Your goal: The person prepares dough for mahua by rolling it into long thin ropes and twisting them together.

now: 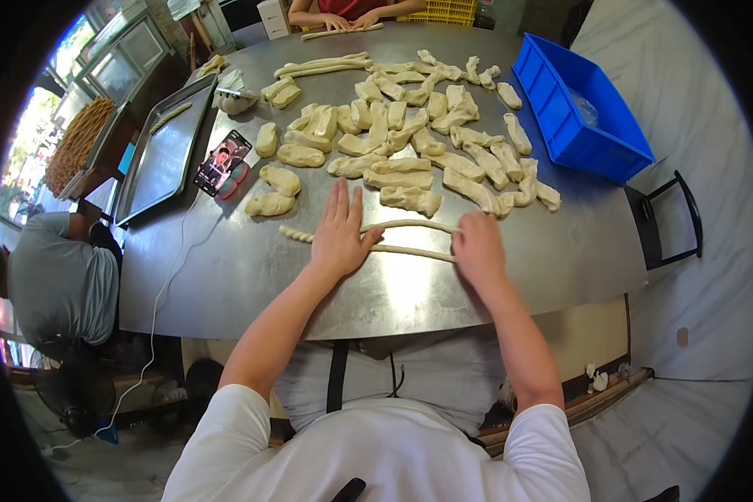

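Observation:
A long thin dough rope lies doubled on the steel table, its two strands running side by side between my hands. At the left end the strands are twisted together and stick out past my left hand. That hand lies flat on the rope, fingers stretched out and thumb apart. Around the strands' right ends, my right hand is closed, its fingers bent. Just beyond my hands lie many short dough pieces, spread over the table's middle.
A blue plastic crate stands at the right edge. To the left are a metal tray with one twisted dough stick and a phone with a white cable. Across the table, a person's hands rest on another rope. A black chair stands right.

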`<action>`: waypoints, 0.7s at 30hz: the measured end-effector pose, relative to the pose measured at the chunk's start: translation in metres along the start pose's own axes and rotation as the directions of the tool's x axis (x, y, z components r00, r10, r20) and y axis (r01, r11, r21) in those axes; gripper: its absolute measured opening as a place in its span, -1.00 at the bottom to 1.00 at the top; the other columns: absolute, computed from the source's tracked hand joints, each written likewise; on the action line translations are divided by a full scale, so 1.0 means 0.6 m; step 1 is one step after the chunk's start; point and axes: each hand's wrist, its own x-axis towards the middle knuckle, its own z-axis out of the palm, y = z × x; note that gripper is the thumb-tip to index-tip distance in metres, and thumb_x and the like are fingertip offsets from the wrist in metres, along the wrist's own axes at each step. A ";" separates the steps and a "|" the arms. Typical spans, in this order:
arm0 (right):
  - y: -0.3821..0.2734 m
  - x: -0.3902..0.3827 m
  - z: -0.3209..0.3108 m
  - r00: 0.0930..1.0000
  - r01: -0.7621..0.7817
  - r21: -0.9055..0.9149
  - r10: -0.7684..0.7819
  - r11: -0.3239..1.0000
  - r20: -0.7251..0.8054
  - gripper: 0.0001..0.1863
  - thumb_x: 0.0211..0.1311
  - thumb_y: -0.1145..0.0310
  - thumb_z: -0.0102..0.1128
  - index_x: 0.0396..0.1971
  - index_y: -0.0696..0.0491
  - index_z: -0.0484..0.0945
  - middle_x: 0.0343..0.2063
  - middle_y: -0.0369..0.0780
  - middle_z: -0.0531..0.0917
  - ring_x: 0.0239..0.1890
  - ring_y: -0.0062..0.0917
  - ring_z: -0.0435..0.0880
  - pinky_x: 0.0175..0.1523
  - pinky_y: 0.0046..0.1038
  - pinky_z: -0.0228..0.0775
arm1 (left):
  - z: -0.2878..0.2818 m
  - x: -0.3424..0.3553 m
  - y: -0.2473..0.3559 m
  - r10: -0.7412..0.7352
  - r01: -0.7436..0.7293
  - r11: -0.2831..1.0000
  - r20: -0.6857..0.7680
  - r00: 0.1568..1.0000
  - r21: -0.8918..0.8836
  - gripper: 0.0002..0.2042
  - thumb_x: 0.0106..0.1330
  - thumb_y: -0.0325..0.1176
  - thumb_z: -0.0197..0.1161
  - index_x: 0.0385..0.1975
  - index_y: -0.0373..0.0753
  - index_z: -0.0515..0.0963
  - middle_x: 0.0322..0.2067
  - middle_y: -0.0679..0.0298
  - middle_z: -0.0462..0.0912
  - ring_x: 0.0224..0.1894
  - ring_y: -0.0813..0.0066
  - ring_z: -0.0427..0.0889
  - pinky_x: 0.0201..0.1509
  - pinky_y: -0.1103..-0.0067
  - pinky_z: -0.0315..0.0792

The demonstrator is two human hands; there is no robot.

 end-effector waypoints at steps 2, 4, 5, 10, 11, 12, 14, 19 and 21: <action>-0.023 -0.024 -0.006 0.979 0.102 0.070 -0.112 0.992 0.169 -0.63 0.48 0.32 0.30 0.15 0.15 0.52 0.44 0.00 0.55 0.53 -0.05 0.45 0.64 0.10 0.20 | -0.019 -0.029 -0.025 0.115 -0.104 0.992 0.169 0.979 -0.075 -0.14 0.47 0.19 0.33 0.63 -0.20 0.30 0.65 -0.33 0.12 0.70 -0.31 0.08 0.72 -0.02 0.08; 0.038 -0.119 -0.019 0.907 0.419 -0.042 -0.417 0.907 0.062 -0.69 0.49 0.30 0.31 0.09 0.12 0.55 0.33 0.02 0.59 0.40 -0.01 0.54 0.57 0.09 0.27 | -0.090 -0.111 0.024 0.203 -0.219 0.975 0.292 0.935 0.024 -0.13 0.45 0.18 0.36 0.64 -0.19 0.29 0.64 -0.32 0.13 0.68 -0.35 0.11 0.72 -0.04 0.06; 0.064 -0.135 -0.023 0.922 0.383 -0.026 -0.380 0.923 0.077 -0.75 0.49 0.28 0.31 0.02 0.07 0.57 0.30 0.02 0.60 0.37 -0.03 0.56 0.55 0.07 0.30 | -0.102 -0.133 0.047 0.158 -0.196 0.975 0.288 0.945 0.108 -0.13 0.46 0.18 0.35 0.64 -0.21 0.29 0.63 -0.32 0.15 0.68 -0.35 0.11 0.72 -0.05 0.05; -0.041 -0.009 -0.058 1.000 0.011 -0.031 -0.011 0.999 -0.011 -0.80 0.54 0.30 0.22 -0.04 0.12 0.55 0.13 0.09 0.65 0.15 0.04 0.65 0.39 0.05 0.45 | -0.028 -0.018 0.040 -0.022 0.009 0.990 0.084 0.996 0.143 -0.15 0.50 0.14 0.32 0.60 -0.33 0.30 0.62 -0.31 0.18 0.68 -0.31 0.13 0.73 -0.02 0.04; -0.004 -0.012 -0.002 0.973 0.158 -0.111 -0.174 0.981 -0.150 -0.78 0.55 0.30 0.21 -0.04 0.14 0.54 0.13 0.10 0.64 0.15 0.04 0.65 0.39 0.05 0.44 | -0.015 0.003 0.029 0.091 -0.098 0.992 0.096 0.991 0.075 -0.16 0.50 0.13 0.31 0.60 -0.35 0.30 0.62 -0.30 0.19 0.68 -0.30 0.14 0.73 0.00 0.05; 0.005 -0.038 0.002 0.966 0.236 -0.094 -0.244 0.967 -0.083 -0.77 0.55 0.30 0.22 -0.01 0.14 0.55 0.21 0.08 0.62 0.26 0.04 0.59 0.45 0.04 0.40 | -0.018 0.005 0.009 0.177 -0.181 0.983 0.102 0.979 0.024 -0.16 0.51 0.13 0.31 0.59 -0.37 0.30 0.62 -0.29 0.19 0.68 -0.29 0.14 0.74 0.01 0.05; 0.039 -0.106 -0.003 0.938 0.347 -0.051 -0.345 0.937 0.035 -0.74 0.55 0.29 0.23 0.04 0.14 0.57 0.38 0.04 0.58 0.49 0.04 0.47 0.57 0.02 0.30 | -0.061 -0.080 0.031 0.231 -0.234 0.972 0.343 0.910 -0.034 -0.12 0.45 0.17 0.36 0.63 -0.25 0.29 0.66 -0.26 0.12 0.71 -0.25 0.10 0.75 0.01 0.02; -0.053 -0.026 -0.098 0.918 -0.330 0.183 0.270 0.926 0.290 -0.78 0.53 0.25 0.24 -0.01 0.06 0.63 0.30 -0.01 0.66 0.35 0.08 0.56 0.49 0.04 0.36 | -0.024 -0.056 0.056 -0.078 0.069 0.994 0.106 0.991 0.088 -0.11 0.46 0.29 0.30 0.66 -0.11 0.29 0.67 -0.31 0.05 0.72 -0.34 0.01 0.75 -0.10 -0.10; -0.002 -0.005 -0.010 1.000 -0.009 -0.013 0.008 1.000 -0.024 -0.76 0.53 0.25 0.25 0.01 0.08 0.61 0.29 0.02 0.65 0.34 0.09 0.57 0.48 0.04 0.36 | 0.016 -0.007 0.043 -0.015 0.018 0.997 0.042 0.999 -0.081 -0.11 0.48 0.29 0.29 0.67 -0.10 0.28 0.67 -0.31 0.06 0.72 -0.37 0.00 0.75 -0.12 -0.12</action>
